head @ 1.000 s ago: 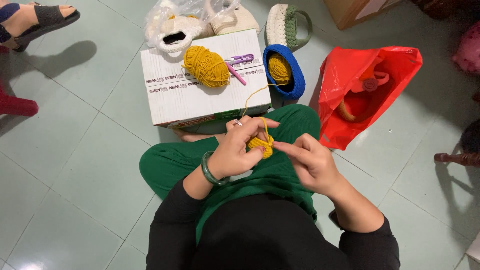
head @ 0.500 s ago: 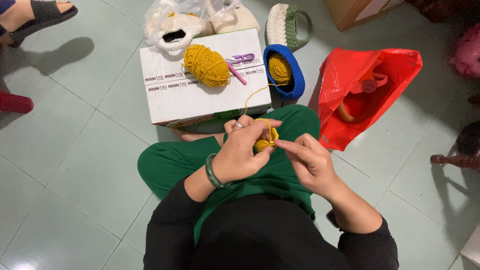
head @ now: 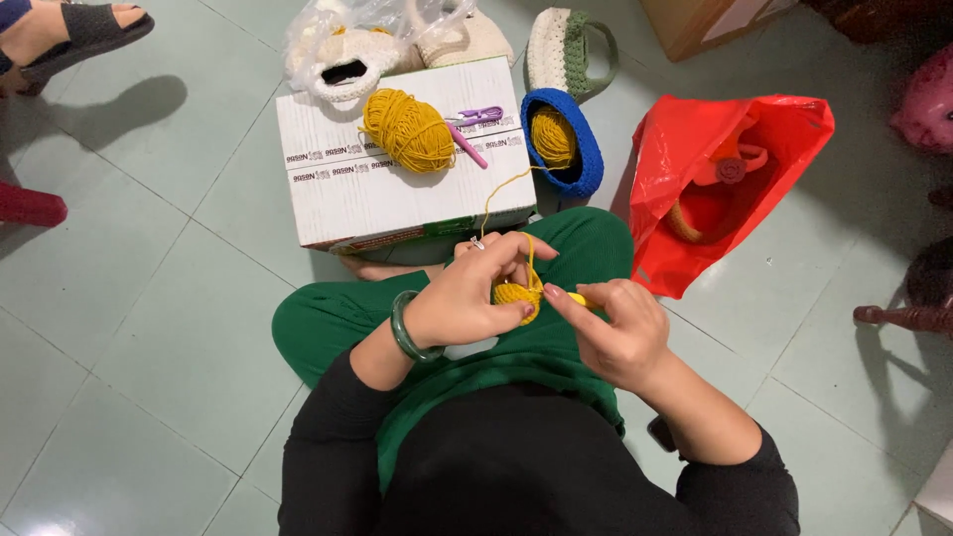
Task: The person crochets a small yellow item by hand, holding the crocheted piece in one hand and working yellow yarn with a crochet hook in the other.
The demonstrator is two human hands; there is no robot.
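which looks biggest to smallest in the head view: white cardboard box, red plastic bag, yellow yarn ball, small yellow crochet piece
1. white cardboard box and red plastic bag: too alike to rank
2. yellow yarn ball
3. small yellow crochet piece

A white cardboard box (head: pixel 397 189) sits on the pale green tiled floor (head: pixel 149 347), a purple clip (head: pixel 478 116) and a pink stick (head: pixel 467 146) lying on its top. Behind it, a clear plastic bag (head: pixel 347 40) with a cream crocheted piece (head: pixel 342 74), and a cream-and-green crocheted bag (head: pixel 561 50). To the right, an open red plastic bag (head: pixel 715 189). Top left, a sandalled foot (head: pixel 69 35)
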